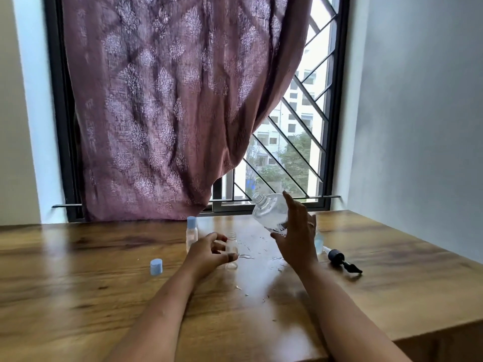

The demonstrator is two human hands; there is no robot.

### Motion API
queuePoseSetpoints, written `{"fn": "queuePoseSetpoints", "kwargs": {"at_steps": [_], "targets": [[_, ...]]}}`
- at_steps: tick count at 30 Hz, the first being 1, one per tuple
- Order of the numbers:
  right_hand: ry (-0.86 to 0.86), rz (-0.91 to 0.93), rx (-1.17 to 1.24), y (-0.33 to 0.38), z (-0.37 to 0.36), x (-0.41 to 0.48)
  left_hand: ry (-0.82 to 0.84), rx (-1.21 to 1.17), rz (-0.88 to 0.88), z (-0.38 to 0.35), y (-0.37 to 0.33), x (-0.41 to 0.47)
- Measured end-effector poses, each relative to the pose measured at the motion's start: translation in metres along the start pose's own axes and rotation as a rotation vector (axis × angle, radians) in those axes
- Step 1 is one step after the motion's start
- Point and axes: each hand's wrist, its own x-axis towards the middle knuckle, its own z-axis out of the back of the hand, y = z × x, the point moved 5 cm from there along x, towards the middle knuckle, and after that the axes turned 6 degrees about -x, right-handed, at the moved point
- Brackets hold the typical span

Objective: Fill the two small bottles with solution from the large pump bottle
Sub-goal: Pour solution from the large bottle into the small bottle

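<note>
Head view: a loose blue cap lies on the tabletop; one capped small bottle looks finished. The left hand grips the open small bottle, not yet filled. The right hand tilts the uncapped large bottle toward it; the pump lies rightmost.

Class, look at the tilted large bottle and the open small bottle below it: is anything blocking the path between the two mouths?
Nothing visible does. The large bottle, held tilted in the right hand, has its pump off; the open small bottle, held by the left hand, is uncapped, with clear air between them.
</note>
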Motion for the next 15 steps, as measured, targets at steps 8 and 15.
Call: {"fn": "queuePoseSetpoints", "kwargs": {"at_steps": [8, 15], "targets": [[0.105, 0.131, -0.320, 0.008, -0.006, -0.013, -0.062, -0.003, -0.061, -0.001, -0.001, -0.002], [0.096, 0.224, -0.437, 0.009, -0.017, -0.017, -0.104, 0.013, -0.097, -0.001, -0.002, -0.003]]}}
